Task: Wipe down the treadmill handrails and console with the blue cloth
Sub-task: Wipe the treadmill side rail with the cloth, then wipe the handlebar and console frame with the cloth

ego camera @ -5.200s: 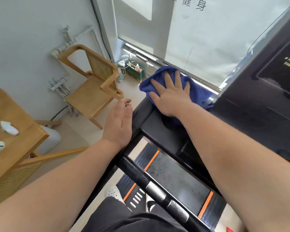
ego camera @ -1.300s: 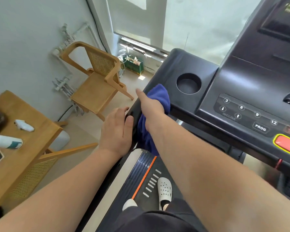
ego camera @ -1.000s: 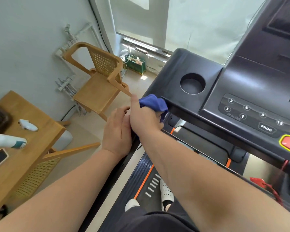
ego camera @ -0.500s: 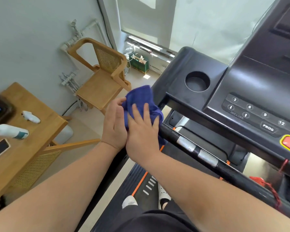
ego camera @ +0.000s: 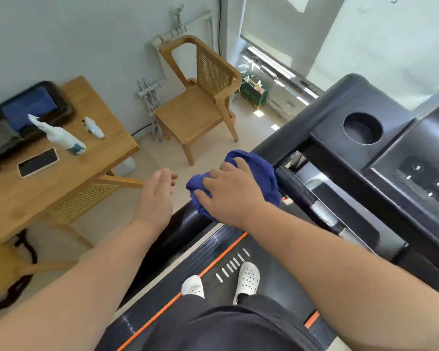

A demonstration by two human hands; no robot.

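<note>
- Blue cloth is seen bunched on the black left handrail, at the spot where the rail meets the grip bar that crosses in front of the console.
- The cloth is gripped by the right hand, whose fingers are curled down over the fabric and clamped on it, with the rail under the palm.
- The left hand is held just beside the cloth on its outer side, apart from it. Its fingers are loosely spread, nothing is held, and no contact with the rail is shown.
- The long axis of the handrail is laid obliquely: from the cloth it runs back toward the body and to the left, and forward toward the corner of the console.
- The bare stretch of rail is therefore judged to lie behind the right fingers, toward the wrist, so a pull back along that axis is likely called for. The right hand is the nearer one, being on the rail itself.
</note>
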